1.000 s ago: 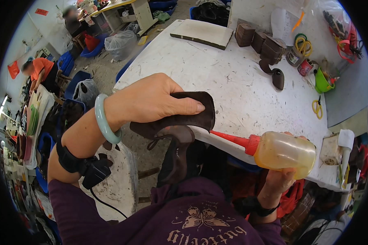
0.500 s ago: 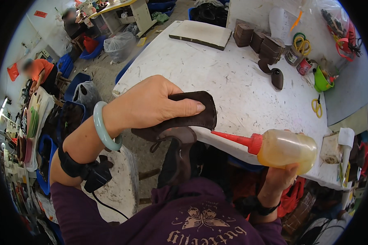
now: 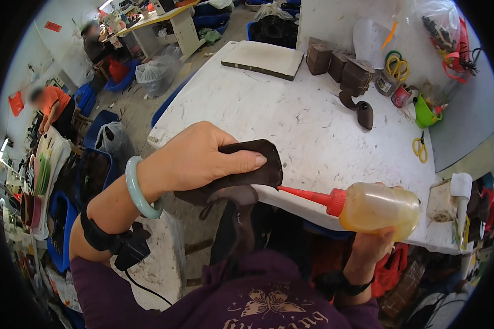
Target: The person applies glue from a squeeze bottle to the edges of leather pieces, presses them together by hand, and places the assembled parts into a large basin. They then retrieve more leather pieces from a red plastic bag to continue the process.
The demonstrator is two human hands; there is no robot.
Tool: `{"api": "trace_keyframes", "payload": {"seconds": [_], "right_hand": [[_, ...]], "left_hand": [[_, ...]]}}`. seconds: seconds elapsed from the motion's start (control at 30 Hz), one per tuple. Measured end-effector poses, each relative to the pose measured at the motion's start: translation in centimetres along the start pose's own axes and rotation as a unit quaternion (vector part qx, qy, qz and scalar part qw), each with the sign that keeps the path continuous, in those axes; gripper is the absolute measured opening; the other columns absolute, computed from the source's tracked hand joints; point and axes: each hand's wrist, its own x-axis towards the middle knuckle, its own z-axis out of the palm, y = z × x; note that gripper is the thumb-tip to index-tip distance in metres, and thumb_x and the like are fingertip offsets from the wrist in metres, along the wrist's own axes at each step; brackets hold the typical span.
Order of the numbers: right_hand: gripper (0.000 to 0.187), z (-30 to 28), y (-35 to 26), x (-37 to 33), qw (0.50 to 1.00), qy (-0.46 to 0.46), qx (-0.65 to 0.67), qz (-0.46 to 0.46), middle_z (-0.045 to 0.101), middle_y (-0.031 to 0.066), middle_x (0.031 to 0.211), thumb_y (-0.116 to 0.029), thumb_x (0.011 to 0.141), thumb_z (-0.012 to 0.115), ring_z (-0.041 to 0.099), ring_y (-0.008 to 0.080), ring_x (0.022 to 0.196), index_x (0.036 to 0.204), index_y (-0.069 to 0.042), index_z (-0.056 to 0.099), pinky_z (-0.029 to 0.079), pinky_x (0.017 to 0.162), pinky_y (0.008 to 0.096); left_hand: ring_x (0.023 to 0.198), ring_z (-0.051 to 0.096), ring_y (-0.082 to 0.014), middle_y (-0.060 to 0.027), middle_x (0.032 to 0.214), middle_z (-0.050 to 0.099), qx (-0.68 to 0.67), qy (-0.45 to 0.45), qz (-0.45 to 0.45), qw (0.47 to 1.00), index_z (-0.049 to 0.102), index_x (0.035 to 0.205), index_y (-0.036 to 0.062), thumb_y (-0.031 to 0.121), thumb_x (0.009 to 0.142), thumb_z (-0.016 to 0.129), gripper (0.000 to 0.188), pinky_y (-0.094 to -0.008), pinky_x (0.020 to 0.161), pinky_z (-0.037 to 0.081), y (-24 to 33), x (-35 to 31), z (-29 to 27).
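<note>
My left hand [image 3: 203, 160] grips a dark brown leather piece [image 3: 263, 176], thumb on top, over the near edge of the white table. A brown strap-like part [image 3: 243, 219] hangs below it, and a small loop shows under my hand. Lower right, my right hand [image 3: 374, 245] is closed around a clear squeeze bottle [image 3: 380, 211] of yellowish liquid, held on its side; most of its fingers are hidden behind the bottle. The bottle's red nozzle [image 3: 307, 194] points left, its tip at the leather piece's lower right corner. Whether it touches I cannot tell.
On the white table [image 3: 335, 148] lie a flat pale slab [image 3: 263, 57], bundled brown pieces [image 3: 357, 77], a curved brown piece [image 3: 364, 114], yellow-handled scissors [image 3: 420, 149] and a green cup [image 3: 427, 112]. Blue bins [image 3: 63, 230] stand left; a person in orange [image 3: 55, 104] works beyond.
The whole view has shifted slightly, with table and hands lower in the picture. Both hands keep their holds, and the nozzle tip stays at the leather's corner.
</note>
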Motion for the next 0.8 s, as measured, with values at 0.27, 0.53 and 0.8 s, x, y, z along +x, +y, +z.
{"api": "trace_keyframes", "payload": {"seconds": [0.27, 0.53, 0.8], "right_hand": [[0.077, 0.4, 0.2, 0.1, 0.998, 0.038, -0.011, -0.042, 0.05, 0.0105, 0.11, -0.044, 0.068, 0.077, 0.051, 0.0247, 0.103, 0.123, -0.005, 0.039, 0.043, 0.087, 0.0389], [0.076, 0.5, 0.4, 0.4, 0.999, 0.011, -0.014, -0.035, 0.051, 0.0103, 0.108, -0.044, 0.069, 0.076, 0.051, 0.0247, 0.103, 0.122, -0.005, 0.039, 0.041, 0.09, 0.0396], [0.078, -0.2, 1.2, 0.0, 0.999, 0.039, -0.025, -0.023, 0.051, 0.0162, 0.115, -0.041, 0.069, 0.076, 0.05, 0.0275, 0.108, 0.125, -0.005, 0.036, 0.041, 0.093, 0.0414]], "left_hand": [[0.05, 0.046, -0.0073, -0.0042, 0.053, 0.056, 0.011, 0.008, 0.033, 0.999, 0.069, 0.078, -0.0037, 0.04, 0.083, 0.064, 0.044, -0.0262, 0.048, 0.039, -0.5, 0.0, 0.1], [0.062, 0.053, -0.0037, -0.0012, 0.066, 0.064, -0.047, -0.022, 0.018, 0.998, 0.07, 0.087, -0.0006, 0.031, 0.083, 0.067, 0.032, -0.0215, 0.057, 0.043, -0.6, 0.1, 0.3], [0.059, 0.05, -0.0049, -0.0004, 0.062, 0.061, -0.047, -0.034, 0.006, 0.998, 0.07, 0.086, -0.0027, 0.031, 0.082, 0.068, 0.034, -0.0222, 0.055, 0.042, 0.1, -0.1, 0.3]]}}
